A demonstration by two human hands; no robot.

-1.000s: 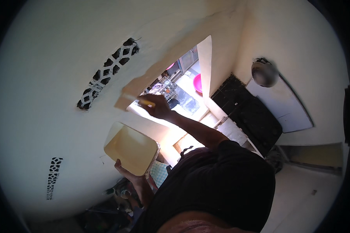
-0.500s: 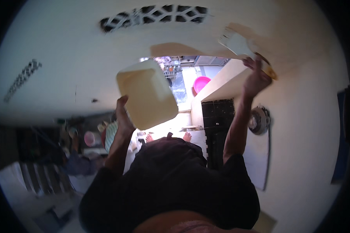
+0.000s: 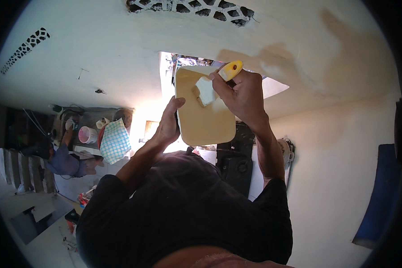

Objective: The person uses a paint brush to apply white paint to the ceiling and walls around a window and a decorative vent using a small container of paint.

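Note:
My left hand (image 3: 168,120) grips the left side of a cream-coloured square tub (image 3: 205,127), its thumb on the rim. Pale paint seems to coat the tub's inside. In my right hand (image 3: 245,96) is a paintbrush (image 3: 231,70) with a yellow-tipped handle, pinched between thumb and fingers. Its white-coated head points down into the tub, over or against the inner surface; I cannot tell whether it touches. My fingers hide the middle of the brush.
A pale wall (image 3: 120,49) with patterned vent blocks (image 3: 196,8) rises ahead. Another person (image 3: 69,161) stands at left by a counter with a pink bucket (image 3: 87,135) and a checked cloth (image 3: 115,142). A dark blue panel (image 3: 377,196) is at right.
My right hand has come down and left from the wall, bringing the brush into the tub. My left hand has shifted slightly right with the tub.

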